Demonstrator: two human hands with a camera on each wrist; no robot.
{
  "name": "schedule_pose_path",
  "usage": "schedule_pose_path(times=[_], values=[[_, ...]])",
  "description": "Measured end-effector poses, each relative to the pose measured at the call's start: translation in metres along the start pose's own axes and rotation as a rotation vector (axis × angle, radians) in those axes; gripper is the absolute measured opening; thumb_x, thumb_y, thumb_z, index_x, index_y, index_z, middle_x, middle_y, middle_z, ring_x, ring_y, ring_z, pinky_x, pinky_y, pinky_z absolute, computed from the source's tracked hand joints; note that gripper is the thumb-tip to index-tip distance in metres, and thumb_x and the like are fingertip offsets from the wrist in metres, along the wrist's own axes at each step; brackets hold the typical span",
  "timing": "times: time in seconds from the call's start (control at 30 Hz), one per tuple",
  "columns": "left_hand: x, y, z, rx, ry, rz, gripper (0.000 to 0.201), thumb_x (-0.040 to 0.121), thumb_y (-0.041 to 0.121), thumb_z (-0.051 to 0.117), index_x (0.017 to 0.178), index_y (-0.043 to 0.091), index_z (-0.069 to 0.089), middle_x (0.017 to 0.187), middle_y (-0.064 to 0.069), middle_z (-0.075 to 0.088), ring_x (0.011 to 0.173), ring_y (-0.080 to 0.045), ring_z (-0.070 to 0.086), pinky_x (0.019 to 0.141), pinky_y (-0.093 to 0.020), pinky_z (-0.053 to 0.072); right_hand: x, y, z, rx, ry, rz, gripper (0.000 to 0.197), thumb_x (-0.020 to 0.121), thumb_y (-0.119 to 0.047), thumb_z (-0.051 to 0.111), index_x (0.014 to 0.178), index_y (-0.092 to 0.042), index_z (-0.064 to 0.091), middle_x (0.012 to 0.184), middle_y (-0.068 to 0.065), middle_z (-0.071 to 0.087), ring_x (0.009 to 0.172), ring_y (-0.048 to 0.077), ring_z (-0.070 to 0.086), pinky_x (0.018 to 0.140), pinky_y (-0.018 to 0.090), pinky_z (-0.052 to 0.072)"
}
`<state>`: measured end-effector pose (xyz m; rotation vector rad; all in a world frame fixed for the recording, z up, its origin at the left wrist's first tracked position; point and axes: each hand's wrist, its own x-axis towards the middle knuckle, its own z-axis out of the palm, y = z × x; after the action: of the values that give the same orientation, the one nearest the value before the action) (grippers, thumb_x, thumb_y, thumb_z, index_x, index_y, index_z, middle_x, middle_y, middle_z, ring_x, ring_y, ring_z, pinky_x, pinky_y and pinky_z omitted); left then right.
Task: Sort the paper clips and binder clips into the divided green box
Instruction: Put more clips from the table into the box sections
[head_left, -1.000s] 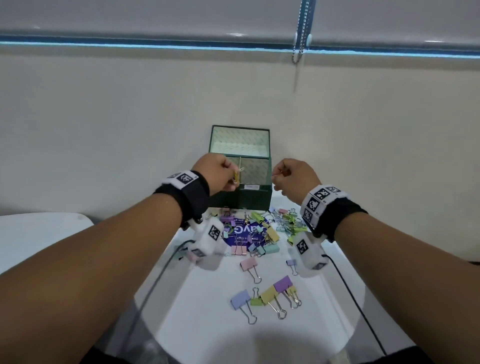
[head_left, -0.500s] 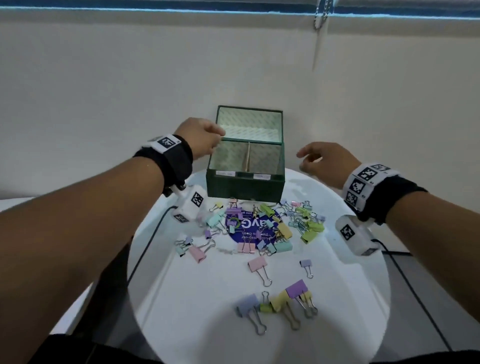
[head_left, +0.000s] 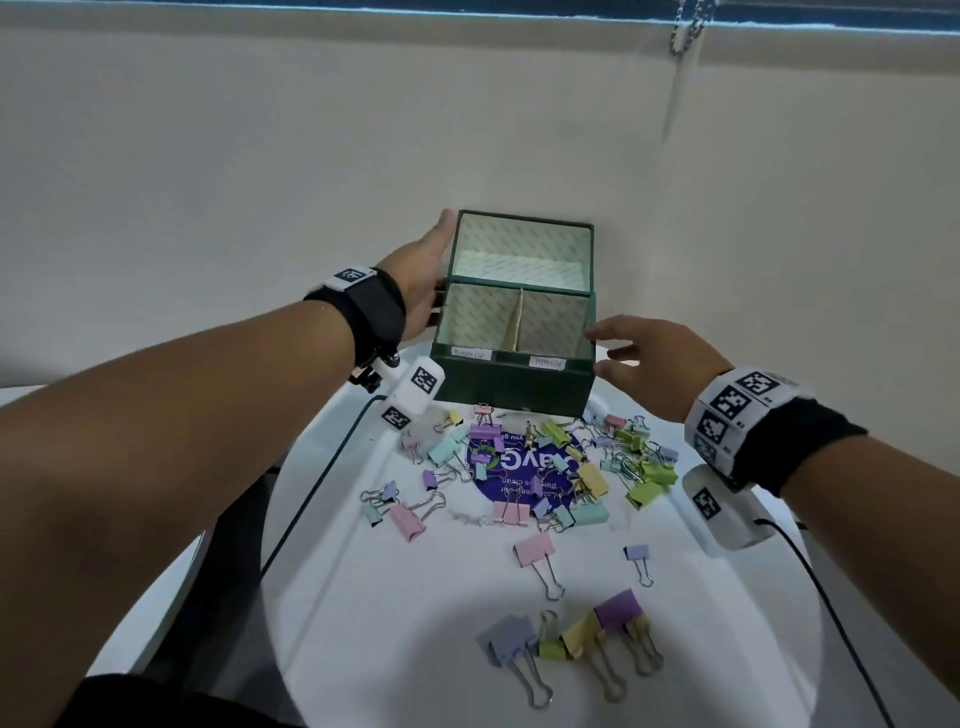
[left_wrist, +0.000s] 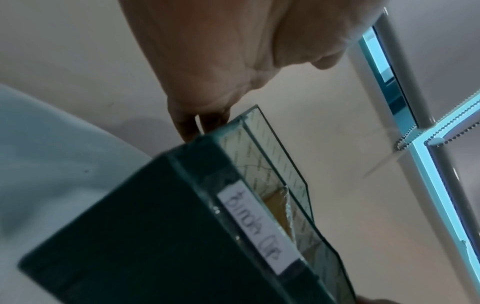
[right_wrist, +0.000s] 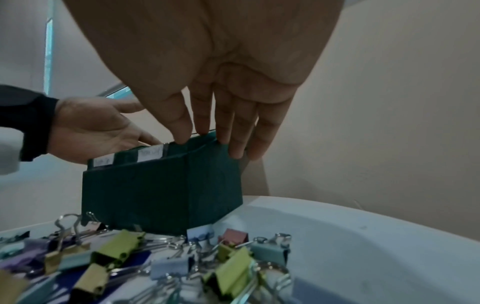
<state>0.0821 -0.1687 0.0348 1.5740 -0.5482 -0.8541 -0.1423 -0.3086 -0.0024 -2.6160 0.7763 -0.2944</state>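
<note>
The divided green box (head_left: 511, 387) stands at the table's far edge with its lid up, a card divider inside and two white labels on the front rim. My left hand (head_left: 431, 260) lies flat against the box's left side, fingers straight and reaching behind the lid. My right hand (head_left: 618, 348) touches the right side with straight fingers. In the right wrist view my fingertips (right_wrist: 182, 135) rest on the box (right_wrist: 161, 189) at its rim. The left wrist view shows the box (left_wrist: 130, 236) with its "Binder Clip" label. Pastel binder clips and paper clips (head_left: 545, 467) lie piled before the box.
The round white table (head_left: 363, 597) carries a blue sticker (head_left: 519, 467) under the pile. Several larger binder clips (head_left: 571, 639) lie near its front edge. Black cables (head_left: 311, 493) run from the wrist cameras. A beige wall stands close behind the box.
My hands, pinched together over the box a second ago, have parted. The left now lies along the box's left side and the right has come in against its right side.
</note>
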Motion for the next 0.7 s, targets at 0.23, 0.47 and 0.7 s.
schedule_pose_path(times=[0.23,0.47,0.7], values=[[0.010,-0.011,-0.012,0.063,-0.053,-0.039,0.054,0.099,0.056,0.045,0.130,0.014,0.061,0.097,0.002,0.068,0.085,-0.012,0.065,0.066,-0.025,0.053,-0.005,0.005,0.003,0.025,0.067,0.011,0.026,0.090,-0.021,0.068,0.110,-0.030,0.053,0.113,-0.013,0.061,0.094,0.012,0.065,0.083,0.030,0.050],[0.015,-0.006,-0.030,0.204,0.005,-0.030,0.063,0.084,0.061,0.065,0.129,0.016,0.062,0.126,-0.006,0.065,0.100,-0.021,0.061,0.096,-0.038,0.049,-0.012,0.013,0.012,-0.409,-0.279,0.147,0.042,0.090,-0.035,0.069,0.131,-0.034,0.058,0.133,-0.003,0.058,0.113,0.021,0.059,0.093,0.031,0.047],[0.012,-0.008,-0.047,0.209,0.052,-0.101,0.065,0.096,0.055,0.052,0.141,0.009,0.041,0.129,-0.016,0.058,0.114,-0.034,0.062,0.100,-0.048,0.048,-0.002,0.015,0.021,-0.320,-0.293,0.185,0.012,0.083,-0.024,0.073,0.092,-0.031,0.069,0.096,-0.008,0.068,0.088,0.014,0.063,0.081,0.029,0.053]])
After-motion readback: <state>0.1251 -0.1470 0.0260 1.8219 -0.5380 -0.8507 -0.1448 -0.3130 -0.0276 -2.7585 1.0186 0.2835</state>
